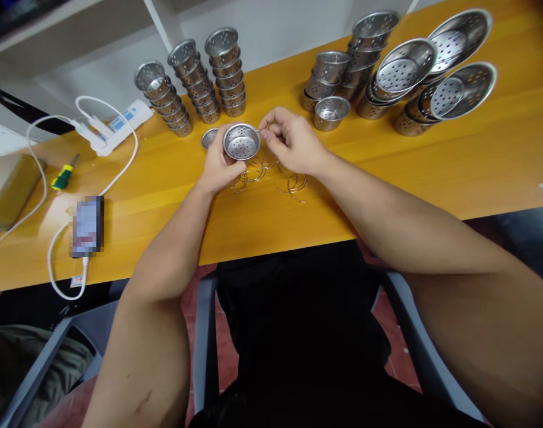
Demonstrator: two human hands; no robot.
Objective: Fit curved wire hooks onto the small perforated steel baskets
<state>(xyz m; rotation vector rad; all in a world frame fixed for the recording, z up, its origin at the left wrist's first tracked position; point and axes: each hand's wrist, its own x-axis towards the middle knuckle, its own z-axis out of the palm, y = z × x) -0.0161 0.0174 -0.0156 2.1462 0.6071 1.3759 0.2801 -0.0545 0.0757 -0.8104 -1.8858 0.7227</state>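
My left hand [221, 161] is wrapped round a small perforated metal cup [242, 142], tilted so its inside faces me. At the cup's right rim, my right hand [293, 138] is closed in a pinch on what looks like a thin metal wire, mostly hidden by the fingers. Several loose curved wires [293, 189] lie on the table below and between the hands. Another small perforated cup [208, 139] sits behind my left hand, partly covered by it.
Stacks of perforated cups [227, 71] stand at the back left; more stacks, some leaning [405, 74], are at the back right. A power strip [124, 125], a white cable, a green-yellow screwdriver [63, 176] and a phone [87, 226] lie on the wooden table [432, 178] at left.
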